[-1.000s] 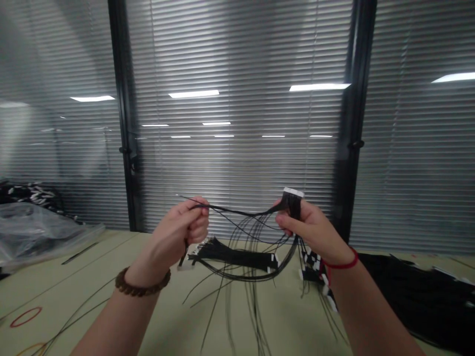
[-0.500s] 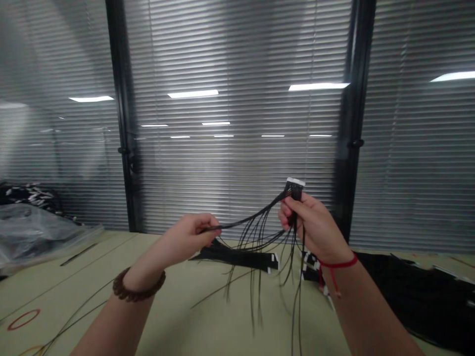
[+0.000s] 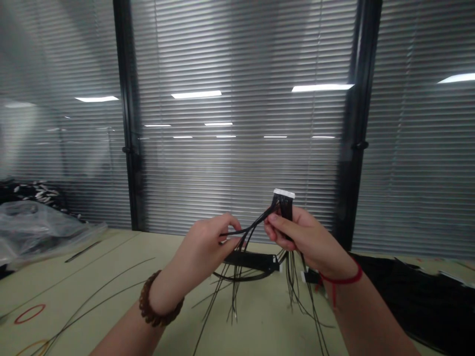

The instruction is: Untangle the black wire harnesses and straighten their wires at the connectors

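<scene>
Pale tabletop below. Left hand slightly parted around black wires, can't tell if gripping; right hand pinches them just under white plug. Wires span between hands, loose ends dangling; blinds behind.

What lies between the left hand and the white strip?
A bundle of black wires rises from the left hand to the white strip, as the head view shows.
</scene>
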The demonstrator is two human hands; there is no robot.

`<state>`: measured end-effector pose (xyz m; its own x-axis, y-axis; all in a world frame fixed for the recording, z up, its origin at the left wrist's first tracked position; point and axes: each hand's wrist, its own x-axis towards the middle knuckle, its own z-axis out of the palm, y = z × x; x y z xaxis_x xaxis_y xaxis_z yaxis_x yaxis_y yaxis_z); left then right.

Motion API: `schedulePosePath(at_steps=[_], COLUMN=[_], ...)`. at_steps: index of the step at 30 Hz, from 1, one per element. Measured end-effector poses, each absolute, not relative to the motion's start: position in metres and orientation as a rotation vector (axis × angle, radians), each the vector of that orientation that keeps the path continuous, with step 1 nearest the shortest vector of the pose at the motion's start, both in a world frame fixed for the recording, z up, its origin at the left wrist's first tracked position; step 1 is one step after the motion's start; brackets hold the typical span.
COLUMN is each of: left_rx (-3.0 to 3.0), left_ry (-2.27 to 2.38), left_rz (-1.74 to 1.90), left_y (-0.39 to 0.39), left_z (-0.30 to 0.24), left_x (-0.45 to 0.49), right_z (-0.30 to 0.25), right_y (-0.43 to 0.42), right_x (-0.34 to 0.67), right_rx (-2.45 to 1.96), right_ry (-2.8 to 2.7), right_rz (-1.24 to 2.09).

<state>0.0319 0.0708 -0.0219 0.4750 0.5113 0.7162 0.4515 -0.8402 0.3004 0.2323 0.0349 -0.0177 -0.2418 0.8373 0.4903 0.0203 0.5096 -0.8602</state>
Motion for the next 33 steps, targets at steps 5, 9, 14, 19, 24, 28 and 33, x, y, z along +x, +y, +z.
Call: schedulePosePath(at_steps=[5,9,14,19,24,28,33], left_rx=[2.665,2.642,2.600,2.555,2.449,2.273,1.995], left_ry=[0.747,0.661,0.568,0.546,0.575,0.593,0.536], left_rz=[1.290,1.227,1.149,1.117,1.145,1.178,1.103], left_y=[0.071,0.068,0.065,0.065,0.062,0.061,0.065], left_z=[-0.021,-0.022,-0.024,-0.024,-0.022,-0.023,-0.024], left_x=[0.031,0.033,0.035,0.030,0.028,0.033,0.035], right_z=[-0.014,-0.013,-0.016,-0.016,-0.015,-0.015,-0.015], right_y=[0.029,0.026,0.026,0.028,0.031,0.033,0.032], right_x=[0.231,0.227,0.224,0.224,0.224,0.224,0.223], right_rx=[-0.784,-0.759,-0.737,-0.781,-0.793,-0.802,-0.814], right_ry=[-1.649,-1.667,-1.700,-1.705,-1.665,-1.670,-1.717], right_rz=[0.865,0.894,0.930,0.878,0.825,0.794,0.782])
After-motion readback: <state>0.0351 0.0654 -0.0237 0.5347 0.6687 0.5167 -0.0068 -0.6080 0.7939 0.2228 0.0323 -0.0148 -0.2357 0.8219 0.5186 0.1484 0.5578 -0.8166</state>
